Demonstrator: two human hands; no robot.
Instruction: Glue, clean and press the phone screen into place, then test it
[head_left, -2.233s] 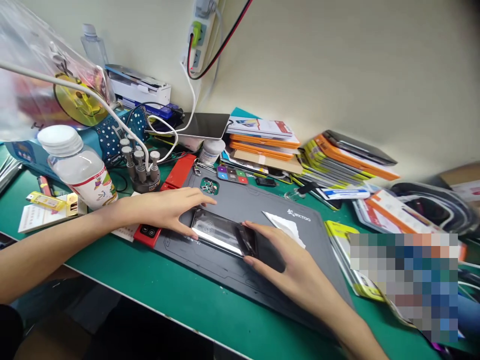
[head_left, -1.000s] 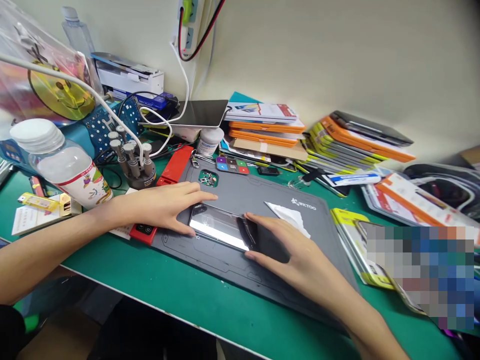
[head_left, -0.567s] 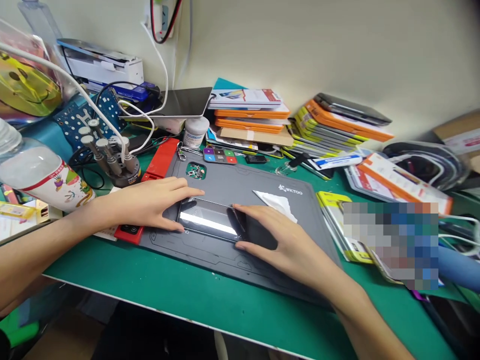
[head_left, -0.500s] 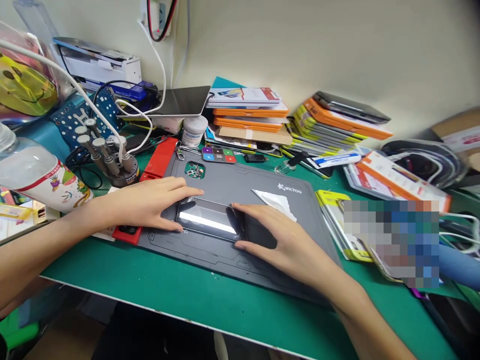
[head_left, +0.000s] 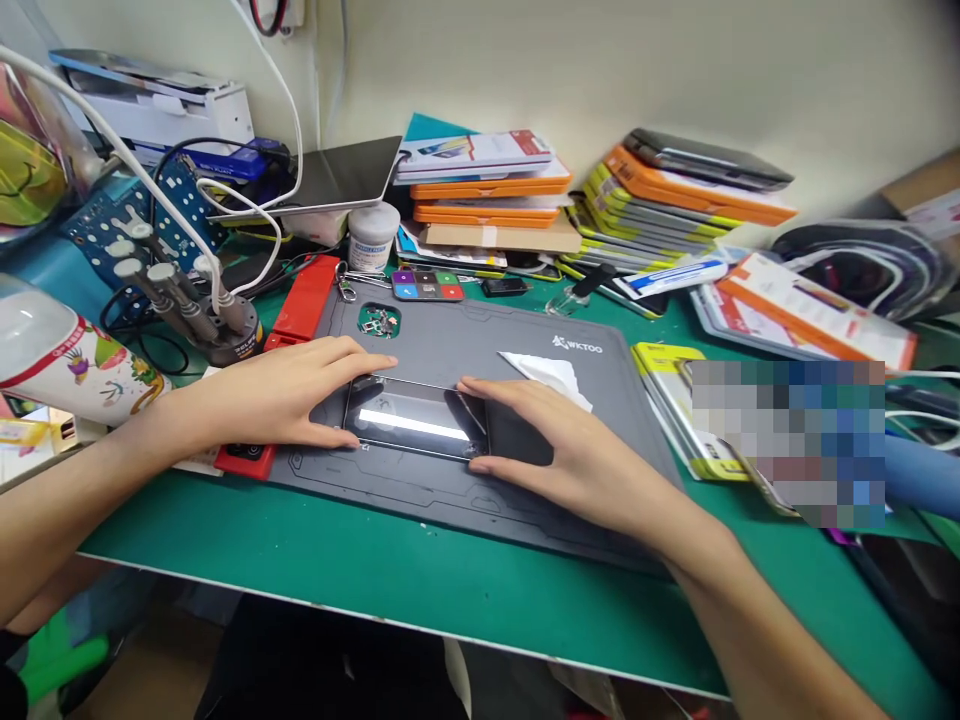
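Setting: a green bench (head_left: 375, 580) against a pale wall, with a grey work mat (head_left: 480, 345) lying on it.
Thing in hand: a dark phone (head_left: 409, 420) lies flat, glossy side up, on the mat between the two hands; a bar of light reflects off its face.
Left hand (head_left: 281, 405): the grip is spread flat, not clenched. The forefinger runs along the phone's far edge and the thumb along its near edge, bracketing that end without lifting it.
Right hand (head_left: 559, 455): mirrors this at the other end, with fingers stretched out, forefinger on the far edge, thumb on the near one and palm low over the mat.
Progress: judging by how it lies, the phone is set down and squared on the mat and merely steadied. No tool is in either grip, and I cannot tell whether its face bears a film.
Just beyond the right grip: a crumpled white wipe (head_left: 551, 368).
Under the left wrist: a red case (head_left: 244, 462).
Outward of the left grip: a screwdriver stand (head_left: 221, 335) and a bottle (head_left: 67, 360).
Well beyond both grips: stacked orange packets (head_left: 487, 190).
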